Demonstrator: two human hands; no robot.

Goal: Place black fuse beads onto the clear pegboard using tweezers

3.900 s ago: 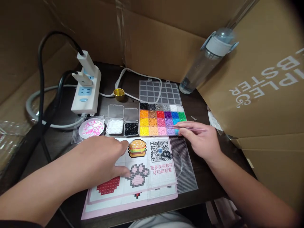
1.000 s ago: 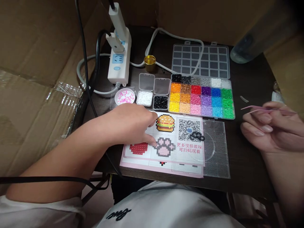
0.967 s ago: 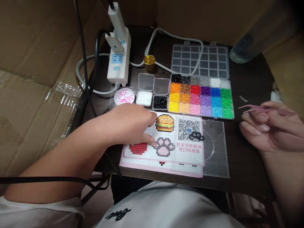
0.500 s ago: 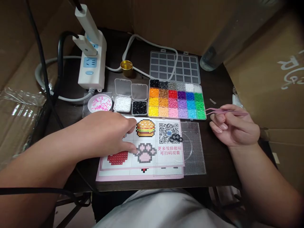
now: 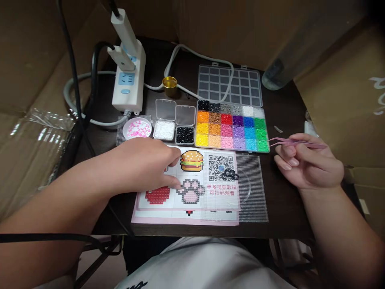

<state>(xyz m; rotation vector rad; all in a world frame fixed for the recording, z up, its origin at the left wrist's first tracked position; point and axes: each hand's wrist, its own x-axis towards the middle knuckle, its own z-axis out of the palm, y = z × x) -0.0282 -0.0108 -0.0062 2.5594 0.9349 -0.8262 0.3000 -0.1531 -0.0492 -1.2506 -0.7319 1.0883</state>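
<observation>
My left hand [image 5: 150, 164] rests on a printed pattern sheet [image 5: 168, 202], thumb and index finger apart and nothing visible between them. Its thumb tip touches the edge of a grey-and-pink paw print pattern [image 5: 190, 196]; a hamburger pattern [image 5: 191, 161] lies just above. In my right hand [image 5: 309, 164] a pair of pink tweezers [image 5: 309, 144] is held off the table, tips pointing left near the bead box's right edge. A clear pegboard [image 5: 255, 200] overlaps the sheet's right side, with a small cluster of black beads [image 5: 230, 175] on it.
Sorted coloured beads fill a compartment box [image 5: 266, 150], its clear lid [image 5: 230, 85] folded back. Left of it stand small boxes of black beads [image 5: 184, 135] and white beads [image 5: 164, 131], a dish [image 5: 125, 129] of pink beads, a gold cup [image 5: 170, 85] and a power strip [image 5: 129, 94].
The whole view has shifted, so things appear farther right. My left hand stays on the sheet, and my right hand still holds the tweezers beside the bead box.
</observation>
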